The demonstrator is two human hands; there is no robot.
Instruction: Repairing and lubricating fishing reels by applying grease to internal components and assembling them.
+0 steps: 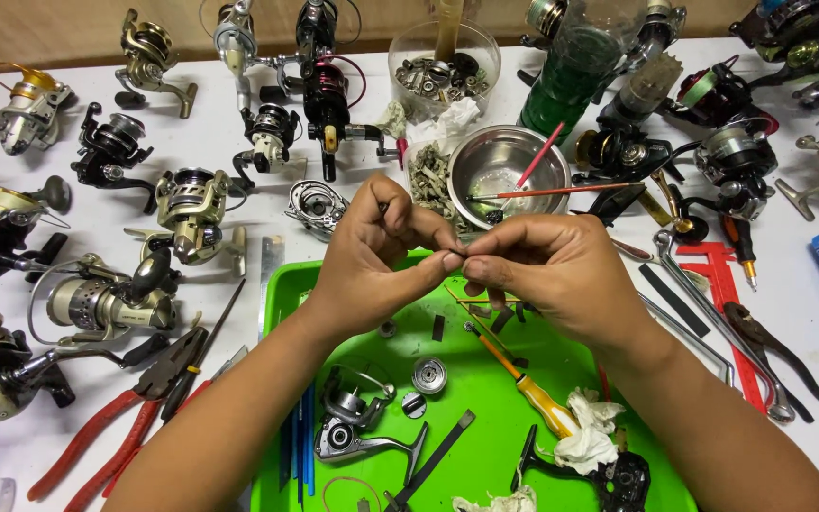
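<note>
Over the green tray (485, 403), head view: left hand (372, 261) and right hand (552, 270) meet fingertip to fingertip, both grips pinched shut on one small part (457, 252) (too small to identify) held between them above the tray's far edge. On the tray lie a dismantled reel body (353, 417), a small round spool part (429, 374), a yellow-handled screwdriver (528, 389) and crumpled white rags (585, 431). Just beyond the hands on the white table (229, 190) stands a steel bowl (504, 171) with red sticks (552, 192) resting in it. Many spinning reels (187, 213) crowd the table's left side; red-handled pliers (116, 427) lie beside the tray at left, a wrench (713, 313) at right.
</note>
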